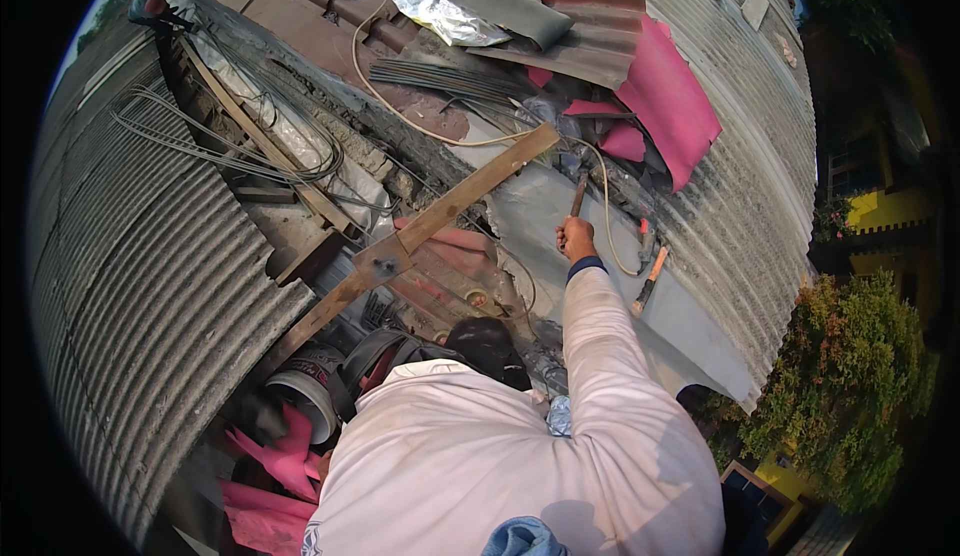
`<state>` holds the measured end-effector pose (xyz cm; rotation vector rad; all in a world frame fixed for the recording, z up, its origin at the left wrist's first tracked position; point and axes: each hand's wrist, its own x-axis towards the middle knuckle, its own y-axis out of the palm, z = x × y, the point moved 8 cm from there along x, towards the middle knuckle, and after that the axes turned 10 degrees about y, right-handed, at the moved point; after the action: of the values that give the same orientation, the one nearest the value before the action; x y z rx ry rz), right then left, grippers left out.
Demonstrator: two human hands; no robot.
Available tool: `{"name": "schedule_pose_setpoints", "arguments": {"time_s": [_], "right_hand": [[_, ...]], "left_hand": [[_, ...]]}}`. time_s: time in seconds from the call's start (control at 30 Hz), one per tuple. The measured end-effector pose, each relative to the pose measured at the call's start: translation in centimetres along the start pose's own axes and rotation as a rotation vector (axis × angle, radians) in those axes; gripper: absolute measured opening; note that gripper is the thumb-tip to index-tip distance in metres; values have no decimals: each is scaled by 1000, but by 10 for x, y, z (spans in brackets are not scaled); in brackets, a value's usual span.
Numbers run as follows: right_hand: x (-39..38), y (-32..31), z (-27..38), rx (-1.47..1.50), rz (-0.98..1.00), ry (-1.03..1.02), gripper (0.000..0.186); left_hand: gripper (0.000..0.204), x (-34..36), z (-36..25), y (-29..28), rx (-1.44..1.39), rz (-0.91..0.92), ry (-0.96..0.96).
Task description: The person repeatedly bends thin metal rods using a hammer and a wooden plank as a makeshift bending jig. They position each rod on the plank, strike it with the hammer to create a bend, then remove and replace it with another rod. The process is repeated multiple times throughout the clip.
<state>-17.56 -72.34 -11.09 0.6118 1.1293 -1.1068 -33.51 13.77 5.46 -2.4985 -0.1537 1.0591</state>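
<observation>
My right arm, in a pale long sleeve with a dark cuff, reaches out over the roof. The right hand (576,240) is closed round the brown wooden handle (580,199) of a tool, whose far end is too small to make out. A grey sheet (540,214) lies beneath and beside this hand. To its right lie a tool with an orange handle (655,265) and a smaller thing with a red-orange end (645,227). A beige cable (606,196) curves close by. My left hand does not show.
Nailed wooden boards (470,191) cross the middle. Pink sheets (672,106), corrugated offcuts (590,41) and thin rods (440,76) are piled ahead. Corrugated roofs (150,286) flank both sides, with coiled wire (220,146) at left. A bucket (305,396) stands lower left. Another person (155,8) is far left.
</observation>
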Motion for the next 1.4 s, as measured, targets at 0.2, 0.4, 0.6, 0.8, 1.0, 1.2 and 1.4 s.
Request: {"name": "schedule_pose_setpoints", "arguments": {"time_s": [0.2, 0.4, 0.6, 0.8, 1.0, 1.2, 1.4], "right_hand": [[15, -2, 7, -261, 10, -155, 34], [9, -19, 11, -309, -17, -163, 48], [24, -34, 14, -379, -25, -164, 55], [36, -44, 35, -517, -219, -287, 58], [-77, 4, 121, -726, -560, -996, 40], [-128, 188, 183, -886, -128, -1373, 23], [-71, 312, 189, -1399, -193, -1211, 29]], "left_hand": [[36, -7, -2, 0, 47, -24, 7], [37, 16, -10, 12, 94, -12, 61], [37, 39, -21, 26, 248, 28, 107], [26, 26, -62, 47, -21, 211, 47], [24, 3, -102, 45, -111, 43, -21], [32, -13, -93, 64, -152, 98, -107], [35, -35, -91, 66, -37, 50, -90]]}}
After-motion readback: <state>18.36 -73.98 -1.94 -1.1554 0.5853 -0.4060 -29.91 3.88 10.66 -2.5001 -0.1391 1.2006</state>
